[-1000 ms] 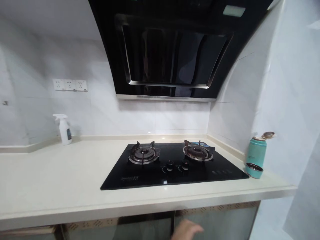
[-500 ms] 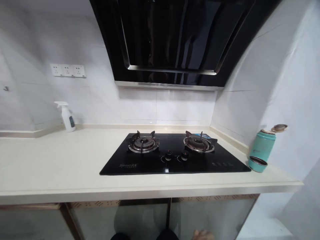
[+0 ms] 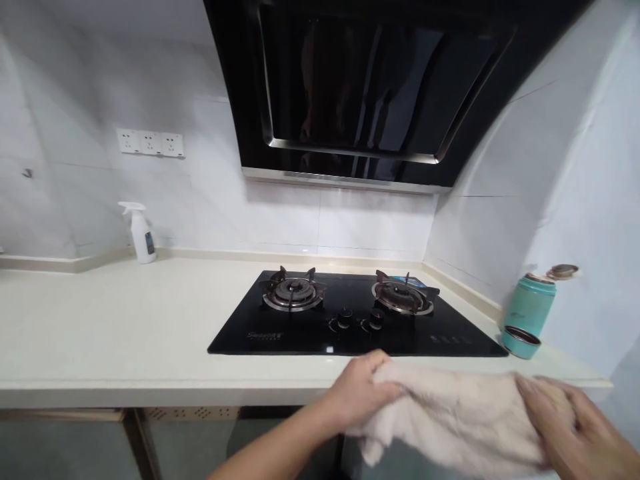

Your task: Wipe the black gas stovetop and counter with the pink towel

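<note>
A beige cloth (image 3: 450,417) is stretched between both my hands at the front edge of the cream counter (image 3: 130,333). My left hand (image 3: 357,393) is closed around its left end. My right hand (image 3: 575,423) grips its right end, fingers curled on the fabric. The cloth hangs just in front of the black glass gas hob (image 3: 355,320), which has two burners and two knobs.
A black range hood (image 3: 370,87) hangs above the hob. A teal flask (image 3: 529,307) with its cap (image 3: 521,342) beside it stands at the counter's right end near the wall. A white spray bottle (image 3: 140,233) stands at the back left under wall sockets (image 3: 150,142). Cabinet doors lie below.
Both hands have come up into view holding the cloth at the counter's front edge; earlier only part of one hand showed at the bottom. The view has shifted slightly.
</note>
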{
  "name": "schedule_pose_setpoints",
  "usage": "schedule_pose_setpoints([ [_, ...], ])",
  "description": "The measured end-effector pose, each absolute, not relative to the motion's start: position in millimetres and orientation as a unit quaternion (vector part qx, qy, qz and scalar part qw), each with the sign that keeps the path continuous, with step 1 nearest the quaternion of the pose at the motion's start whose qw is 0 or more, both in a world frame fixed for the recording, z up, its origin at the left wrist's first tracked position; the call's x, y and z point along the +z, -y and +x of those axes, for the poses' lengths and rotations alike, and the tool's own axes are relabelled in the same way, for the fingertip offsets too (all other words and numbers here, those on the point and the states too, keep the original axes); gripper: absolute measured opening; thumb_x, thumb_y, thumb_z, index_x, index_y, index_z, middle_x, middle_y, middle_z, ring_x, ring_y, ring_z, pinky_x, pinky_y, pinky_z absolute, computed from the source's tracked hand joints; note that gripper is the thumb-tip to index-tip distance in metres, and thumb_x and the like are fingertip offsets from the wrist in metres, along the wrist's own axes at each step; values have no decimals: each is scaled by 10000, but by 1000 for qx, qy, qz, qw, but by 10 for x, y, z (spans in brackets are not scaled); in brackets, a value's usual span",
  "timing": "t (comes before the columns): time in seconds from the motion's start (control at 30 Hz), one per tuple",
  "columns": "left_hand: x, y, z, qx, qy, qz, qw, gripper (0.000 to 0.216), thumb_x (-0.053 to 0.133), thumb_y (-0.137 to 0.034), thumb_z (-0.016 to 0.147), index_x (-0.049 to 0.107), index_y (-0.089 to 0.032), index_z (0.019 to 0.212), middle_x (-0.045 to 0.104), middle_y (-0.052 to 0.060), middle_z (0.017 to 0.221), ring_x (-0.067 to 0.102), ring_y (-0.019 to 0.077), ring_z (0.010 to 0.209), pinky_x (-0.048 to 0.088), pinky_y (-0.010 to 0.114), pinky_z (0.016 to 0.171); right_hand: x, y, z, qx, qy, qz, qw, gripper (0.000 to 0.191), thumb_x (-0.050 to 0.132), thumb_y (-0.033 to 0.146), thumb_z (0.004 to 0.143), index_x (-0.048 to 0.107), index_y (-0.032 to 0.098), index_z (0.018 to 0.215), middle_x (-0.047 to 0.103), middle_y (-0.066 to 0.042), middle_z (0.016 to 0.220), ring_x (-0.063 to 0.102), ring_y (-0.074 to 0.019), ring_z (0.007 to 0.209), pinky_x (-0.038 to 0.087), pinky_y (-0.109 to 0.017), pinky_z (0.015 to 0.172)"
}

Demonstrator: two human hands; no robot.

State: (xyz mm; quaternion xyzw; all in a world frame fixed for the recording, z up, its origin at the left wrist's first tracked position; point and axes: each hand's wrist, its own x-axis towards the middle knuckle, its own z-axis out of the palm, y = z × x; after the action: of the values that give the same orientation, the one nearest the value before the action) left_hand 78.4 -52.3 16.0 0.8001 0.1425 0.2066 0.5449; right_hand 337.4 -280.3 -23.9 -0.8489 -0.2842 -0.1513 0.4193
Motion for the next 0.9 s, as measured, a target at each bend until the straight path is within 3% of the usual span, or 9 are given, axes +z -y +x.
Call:
schedule_pose_setpoints([
  [0.1, 516, 232, 835, 240, -185, 889, 343, 332, 634, -332, 841, 616, -203, 1147, 670, 53, 1077, 611, 224, 995, 466, 330, 862, 60, 2233, 3365, -139, 274, -844, 440, 584, 444, 766, 850, 672, 284, 1087, 717, -131, 1106, 667, -367, 1019, 543, -505, 850],
  [0.2, 521, 45, 868, 230, -228, 937, 131, 363, 570, -300, 904, 604, -204, 1252, 607, 116, 1221, 544, 286, 1139, 412, 445, 1010, 6, 1831, 3494, -138, 354, -870, 316, 616, 353, 710, 862, 699, 231, 1035, 640, -189, 1214, 597, -412, 1132, 496, -582, 900],
  [0.27, 428, 12, 915, 226, -208, 949, 76, 358, 547, -329, 930, 607, -211, 1262, 574, 117, 1258, 510, 295, 1169, 402, 467, 1027, -123, 1685, 3624, -158, 379, -881, 235, 623, 363, 689, 848, 725, 225, 1053, 543, -200, 1366, 526, -454, 1220, 457, -640, 925],
  [0.33, 339, 49, 1030, 232, -164, 956, 80, 368, 522, -393, 955, 604, -218, 1268, 557, 104, 1304, 489, 290, 1201, 404, 462, 1036, -228, 1592, 3726, -187, 392, -875, 214, 649, 399, 695, 835, 710, 229, 1162, 480, -189, 1436, 488, -462, 1254, 435, -650, 948],
  [0.43, 245, 183, 1368, 237, -110, 959, 110, 418, 479, -438, 974, 596, -211, 1305, 505, 112, 1431, 436, 297, 1304, 362, 469, 1091, -319, 1464, 3779, -182, 437, -844, 253, 667, 396, 688, 855, 640, 243, 1288, 536, -161, 1366, 511, -401, 1231, 441, -583, 975],
  [0.57, 58, 354, 1897, 169, -91, 968, 159, 575, 448, -519, 964, 463, -282, 1489, 443, 120, 1536, 389, 349, 1382, 281, 562, 1114, -472, 1338, 3778, -107, 469, -834, 269, 582, 204, 564, 956, 674, 241, 1074, 652, -124, 1163, 583, -331, 1109, 442, -514, 964],
  [0.7, -158, 448, 2078, 148, -122, 967, 166, 678, 344, -559, 985, 273, -289, 1603, 364, 154, 1601, 291, 403, 1458, 119, 621, 1143, -571, 1341, 3829, -105, 451, -838, 287, 569, 230, 535, 962, 695, 228, 1082, 644, -133, 1225, 568, -338, 1159, 429, -507, 980],
  [0.9, -141, 330, 1657, 145, -145, 969, 135, 653, 404, -557, 938, 476, -203, 1482, 551, 165, 1400, 461, 357, 1265, 279, 540, 1069, -436, 1357, 3843, -97, 446, -805, 380, 588, 342, 628, 925, 728, 206, 1058, 675, -140, 1210, 531, -343, 1257, 403, -470, 1072],
])
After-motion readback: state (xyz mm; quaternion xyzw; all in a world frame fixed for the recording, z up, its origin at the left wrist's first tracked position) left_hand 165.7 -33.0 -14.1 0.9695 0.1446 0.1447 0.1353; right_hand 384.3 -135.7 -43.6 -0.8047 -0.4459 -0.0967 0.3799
